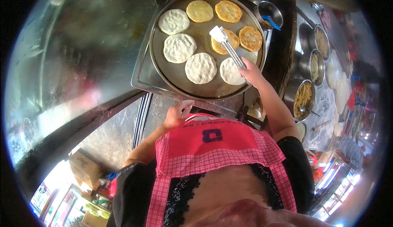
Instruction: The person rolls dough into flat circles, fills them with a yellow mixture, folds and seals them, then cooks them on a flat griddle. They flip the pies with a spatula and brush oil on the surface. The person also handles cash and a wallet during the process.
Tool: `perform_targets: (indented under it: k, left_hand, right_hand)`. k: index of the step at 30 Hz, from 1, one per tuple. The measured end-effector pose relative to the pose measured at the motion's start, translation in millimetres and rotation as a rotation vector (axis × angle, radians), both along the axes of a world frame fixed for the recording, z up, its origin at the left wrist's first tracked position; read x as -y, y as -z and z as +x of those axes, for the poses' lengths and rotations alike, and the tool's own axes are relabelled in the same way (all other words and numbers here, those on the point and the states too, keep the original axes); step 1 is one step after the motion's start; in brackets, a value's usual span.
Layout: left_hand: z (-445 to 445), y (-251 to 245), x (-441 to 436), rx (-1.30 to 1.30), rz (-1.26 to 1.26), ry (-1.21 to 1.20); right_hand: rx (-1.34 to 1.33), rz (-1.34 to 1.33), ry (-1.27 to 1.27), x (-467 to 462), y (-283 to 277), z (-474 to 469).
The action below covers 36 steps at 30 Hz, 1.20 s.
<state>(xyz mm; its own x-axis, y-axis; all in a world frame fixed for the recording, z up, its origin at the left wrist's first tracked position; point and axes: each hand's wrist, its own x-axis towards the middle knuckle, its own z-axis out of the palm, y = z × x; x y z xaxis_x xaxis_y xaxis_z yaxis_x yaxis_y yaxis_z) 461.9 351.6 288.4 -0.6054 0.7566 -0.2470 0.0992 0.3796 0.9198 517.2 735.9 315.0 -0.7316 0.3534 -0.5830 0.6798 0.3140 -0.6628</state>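
My right hand (pixel 252 72) grips a pair of metal tongs (pixel 231 49) with white tips. The tips overlap a browned flatbread (pixel 218 46) on the round griddle (pixel 201 94); whether they touch it I cannot tell. Pale, raw-looking flatbreads lie on the left and front, among them one (pixel 200 68) at front center and one (pixel 229 72) partly under the tongs. Toward the back are a yellowish flatbread (pixel 199 11) and a browned one (pixel 228 11); another browned one (pixel 250 39) sits at right. My left hand (pixel 178 114) is curled just before the griddle's front edge, its grasp unclear.
A steel bowl (pixel 270 12) with a blue-handled utensil (pixel 270 22) stands right of the griddle. Farther right, a floured worktop (pixel 322 132) bears filled metal pots, one (pixel 304 99) with a ladle, and a rolling pin (pixel 321 125). Another person (pixel 350 151) is at far right.
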Motion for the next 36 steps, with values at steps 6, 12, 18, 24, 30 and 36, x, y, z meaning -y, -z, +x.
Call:
perform_targets:
  k: [6,12,18,24,30,36]
  left_hand:
    - [-1,3,5,0.029,-0.056,-0.001]
    - [-2,3,11,0.045,0.008,-0.029]
    - [-2,0,17,0.164,-0.015,-0.074]
    - [-9,-2,13,0.056,0.002,-0.085]
    - [-8,-2,15,0.089,-0.102,-0.07]
    - [-7,-4,12,0.06,-0.03,-0.037]
  right_hand:
    - [-0.128,-0.756,0.447,9,14,-99]
    - [-0.284,-0.216,0.224,5,14,-147]
    - [-0.124,0.989,-0.511,-17,-15,-138]
    - [-0.031,0.897,-0.495,-5,-10,-140]
    - [0.043,-0.444,0.028,11,-5,-102]
    - [-0.124,-0.709,0.151,56,17,-154]
